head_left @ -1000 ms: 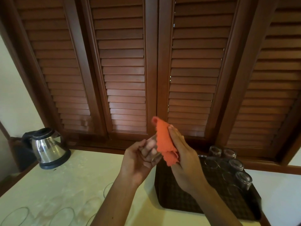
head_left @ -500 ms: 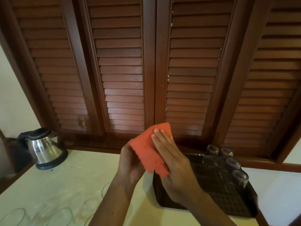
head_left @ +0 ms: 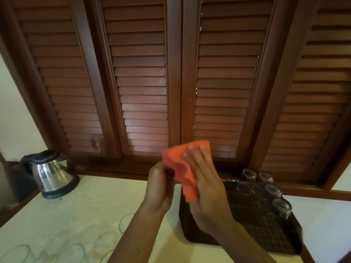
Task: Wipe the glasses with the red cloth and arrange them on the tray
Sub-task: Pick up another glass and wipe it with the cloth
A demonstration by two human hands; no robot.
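Fingers point(head_left: 197, 158) of right hand point(head_left: 207, 188) straight, pressed flat on red cloth point(head_left: 180, 168). Left hand point(head_left: 158, 188) curled under the cloth, gripping something hidden; cannot tell what. Both held above counter point(head_left: 85, 202), left of dark tray point(head_left: 275, 242). Upturned glasses point(head_left: 272, 189) along tray's far right side. More glasses point(head_left: 73, 252) on counter, near edge. Kettle point(head_left: 50, 173) far left; wooden shutters point(head_left: 144, 82) behind.

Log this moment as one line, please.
step: wiping | left hand: grips glass, mostly hidden | right hand: presses red cloth on it | tray: holds inverted glasses
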